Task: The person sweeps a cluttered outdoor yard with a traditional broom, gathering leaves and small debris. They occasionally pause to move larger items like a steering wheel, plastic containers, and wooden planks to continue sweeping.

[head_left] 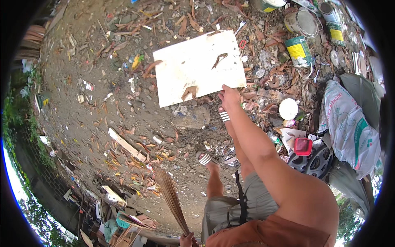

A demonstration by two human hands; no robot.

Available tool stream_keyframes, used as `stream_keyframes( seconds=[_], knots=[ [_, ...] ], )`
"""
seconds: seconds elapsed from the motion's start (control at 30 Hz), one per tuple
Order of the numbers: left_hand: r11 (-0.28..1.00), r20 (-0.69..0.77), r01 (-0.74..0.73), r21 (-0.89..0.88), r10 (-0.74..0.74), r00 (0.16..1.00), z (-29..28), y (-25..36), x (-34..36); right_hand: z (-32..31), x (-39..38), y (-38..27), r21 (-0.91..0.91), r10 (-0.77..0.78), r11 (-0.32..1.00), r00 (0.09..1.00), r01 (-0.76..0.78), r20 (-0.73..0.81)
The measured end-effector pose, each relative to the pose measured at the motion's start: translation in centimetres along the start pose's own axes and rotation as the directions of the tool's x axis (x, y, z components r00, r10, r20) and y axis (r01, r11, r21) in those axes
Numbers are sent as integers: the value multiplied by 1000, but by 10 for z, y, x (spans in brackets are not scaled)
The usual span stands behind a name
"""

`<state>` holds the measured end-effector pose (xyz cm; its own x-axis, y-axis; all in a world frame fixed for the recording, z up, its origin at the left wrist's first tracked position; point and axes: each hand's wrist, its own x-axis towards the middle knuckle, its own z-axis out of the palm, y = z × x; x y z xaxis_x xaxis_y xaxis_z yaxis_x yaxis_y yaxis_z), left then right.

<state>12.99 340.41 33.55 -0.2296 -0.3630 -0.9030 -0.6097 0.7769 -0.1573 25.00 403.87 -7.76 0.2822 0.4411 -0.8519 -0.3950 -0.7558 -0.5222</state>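
While the cropped left hand (188, 240) grips a broom (171, 197), the right hand (231, 98), partly hidden, pinches a board (191, 72).

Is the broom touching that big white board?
Apart. The head view shows littered ground between the bristle tips of the broom and the near edge of the white board.

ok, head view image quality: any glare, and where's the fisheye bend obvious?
Head view, upper middle: flat white rectangular board looks overexposed, surface detail mostly washed out; head view, left rim: dark brickwork curves visibly, and a bright white patch beyond it is blown out, with blue fringing at the black border.
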Motion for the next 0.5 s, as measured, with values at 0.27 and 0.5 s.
stream_keyframes(
  seconds=[0.27,0.5],
  knots=[
    [934,-87,-195,299,230,969,-52,10,0,-89,-235,-145,129,-220,971,964,201,152],
    [825,4,-443,351,472,882,-127,30,62,-317,-353,-181,408,-301,876,953,257,46]
  ],
)
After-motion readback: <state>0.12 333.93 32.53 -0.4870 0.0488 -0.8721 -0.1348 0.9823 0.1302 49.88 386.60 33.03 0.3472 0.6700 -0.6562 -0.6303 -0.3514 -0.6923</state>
